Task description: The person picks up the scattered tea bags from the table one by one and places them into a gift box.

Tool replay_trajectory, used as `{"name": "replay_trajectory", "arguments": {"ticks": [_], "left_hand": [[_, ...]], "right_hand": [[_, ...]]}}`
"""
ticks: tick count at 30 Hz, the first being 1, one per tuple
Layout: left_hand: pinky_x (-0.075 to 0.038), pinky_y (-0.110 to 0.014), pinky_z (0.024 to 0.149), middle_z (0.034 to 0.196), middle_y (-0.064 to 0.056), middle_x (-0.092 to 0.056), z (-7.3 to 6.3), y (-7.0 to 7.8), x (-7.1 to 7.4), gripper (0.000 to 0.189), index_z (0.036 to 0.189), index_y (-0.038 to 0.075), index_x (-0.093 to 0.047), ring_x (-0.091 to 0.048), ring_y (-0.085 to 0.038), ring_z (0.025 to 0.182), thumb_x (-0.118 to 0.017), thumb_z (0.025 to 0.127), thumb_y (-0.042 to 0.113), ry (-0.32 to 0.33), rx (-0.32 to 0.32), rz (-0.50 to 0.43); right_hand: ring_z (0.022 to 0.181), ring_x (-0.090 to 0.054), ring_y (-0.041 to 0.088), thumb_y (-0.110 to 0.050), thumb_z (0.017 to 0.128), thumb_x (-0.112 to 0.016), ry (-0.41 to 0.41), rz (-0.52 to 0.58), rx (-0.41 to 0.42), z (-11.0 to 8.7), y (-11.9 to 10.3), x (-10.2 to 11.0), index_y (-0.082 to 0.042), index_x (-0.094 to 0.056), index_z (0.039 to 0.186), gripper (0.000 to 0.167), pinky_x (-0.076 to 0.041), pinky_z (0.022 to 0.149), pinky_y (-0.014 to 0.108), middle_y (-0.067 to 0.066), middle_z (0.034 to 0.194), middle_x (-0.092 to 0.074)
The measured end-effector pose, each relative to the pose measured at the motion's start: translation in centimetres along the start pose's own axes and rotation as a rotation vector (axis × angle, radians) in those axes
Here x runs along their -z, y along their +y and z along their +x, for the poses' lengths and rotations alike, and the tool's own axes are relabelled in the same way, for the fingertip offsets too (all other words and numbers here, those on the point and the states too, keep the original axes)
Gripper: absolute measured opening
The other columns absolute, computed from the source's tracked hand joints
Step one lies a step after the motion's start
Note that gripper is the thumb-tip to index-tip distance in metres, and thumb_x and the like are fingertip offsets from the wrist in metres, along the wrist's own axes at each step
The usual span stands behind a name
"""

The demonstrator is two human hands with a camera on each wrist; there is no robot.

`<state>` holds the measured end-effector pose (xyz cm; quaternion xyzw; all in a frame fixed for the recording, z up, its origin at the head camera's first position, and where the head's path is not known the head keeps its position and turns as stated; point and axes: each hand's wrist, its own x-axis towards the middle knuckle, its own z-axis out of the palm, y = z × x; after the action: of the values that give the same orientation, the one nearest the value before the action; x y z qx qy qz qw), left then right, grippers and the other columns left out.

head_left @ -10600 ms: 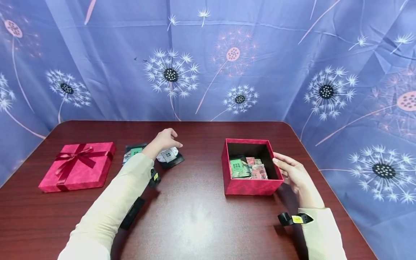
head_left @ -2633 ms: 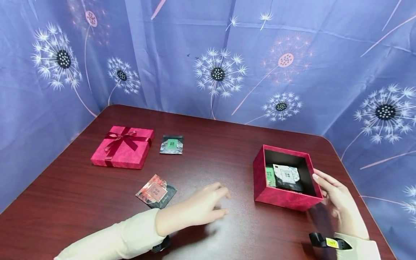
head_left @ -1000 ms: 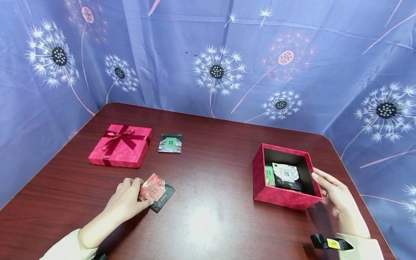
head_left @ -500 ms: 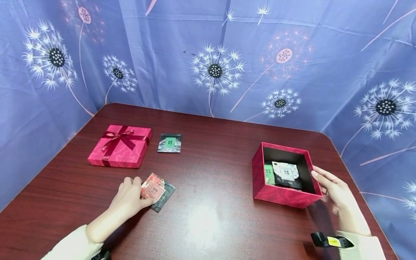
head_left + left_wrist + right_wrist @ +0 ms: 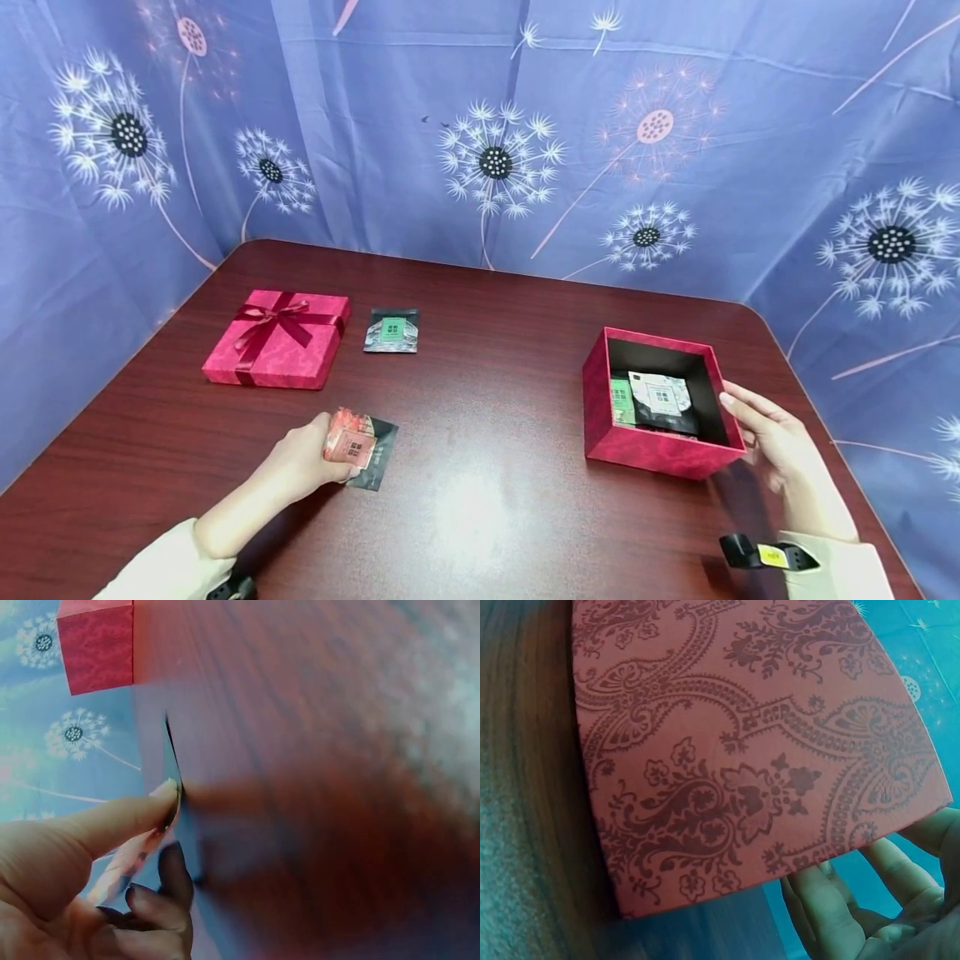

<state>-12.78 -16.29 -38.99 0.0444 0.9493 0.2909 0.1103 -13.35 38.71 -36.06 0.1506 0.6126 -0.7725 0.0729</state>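
Note:
My left hand (image 5: pixel 303 461) pinches a flat black sachet (image 5: pixel 380 454) with a red floral print and pink label, tilted above the table. In the left wrist view it is almost edge-on beside my thumb (image 5: pixel 124 821). A square red box (image 5: pixel 637 450) without its lid stands at the right. Inside lie a white-and-black sachet (image 5: pixel 662 396) and a green-labelled one (image 5: pixel 622 402); whatever is beneath is mostly hidden. My right hand (image 5: pixel 780 446) touches the box's right rim with thumb and fingertips. In the right wrist view the patterned box wall (image 5: pixel 735 765) fills most of the frame.
The red lid (image 5: pixel 273 346) with a ribbon bow lies at the far left of the dark wooden table (image 5: pixel 495 400). To its right lies a green-labelled sachet (image 5: pixel 392 331). A blue dandelion-print curtain (image 5: pixel 420 233) borders the table at the back and sides.
The white sachet, outside the box in the oldest frame, is now inside. My left hand reached back left, took the red floral sachet and tilted it up. The right hand stays at the box.

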Motion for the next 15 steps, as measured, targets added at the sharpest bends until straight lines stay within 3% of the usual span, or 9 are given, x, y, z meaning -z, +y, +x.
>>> {"name": "replay_trajectory", "arguments": {"ticks": [4, 11, 15], "left_hand": [[-0.047, -0.035, 0.062, 0.081, -0.008, -0.061, -0.06, -0.14, 0.13, 0.052, 0.107, -0.007, -0.050, -0.057, -0.020, 0.073, -0.080, 0.071, 0.014, -0.012, -0.059, -0.057], [-0.046, -0.027, 0.049, 0.074, -0.007, -0.057, -0.19, -0.18, 0.55, 0.041, 0.112, -0.010, -0.047, -0.053, -0.016, 0.056, -0.069, 0.078, 0.001, -0.094, -0.118, -0.288], [-0.052, -0.027, 0.053, 0.080, -0.012, -0.063, -0.09, -0.07, 0.89, 0.038, 0.113, -0.013, -0.049, -0.060, -0.017, 0.062, -0.067, 0.082, 0.000, -0.117, -0.157, -0.406]], "right_hand": [[0.067, -0.067, 0.012, -0.015, 0.096, -0.056, -0.005, 0.008, 0.005, 0.09, 0.01, 0.04, -0.035, -0.074, 0.095, 0.028, -0.057, 0.059, 0.031, -0.008, 0.084, -0.072], [0.069, -0.068, 0.011, -0.017, 0.095, -0.057, -0.010, 0.002, 0.012, 0.27, 0.13, 0.36, -0.036, -0.074, 0.096, 0.025, -0.057, 0.060, 0.031, -0.009, 0.085, -0.072], [0.069, -0.068, 0.011, -0.017, 0.095, -0.057, -0.013, 0.003, 0.016, 0.36, 0.22, 0.44, -0.036, -0.074, 0.096, 0.025, -0.057, 0.060, 0.031, -0.009, 0.085, -0.072]]}}
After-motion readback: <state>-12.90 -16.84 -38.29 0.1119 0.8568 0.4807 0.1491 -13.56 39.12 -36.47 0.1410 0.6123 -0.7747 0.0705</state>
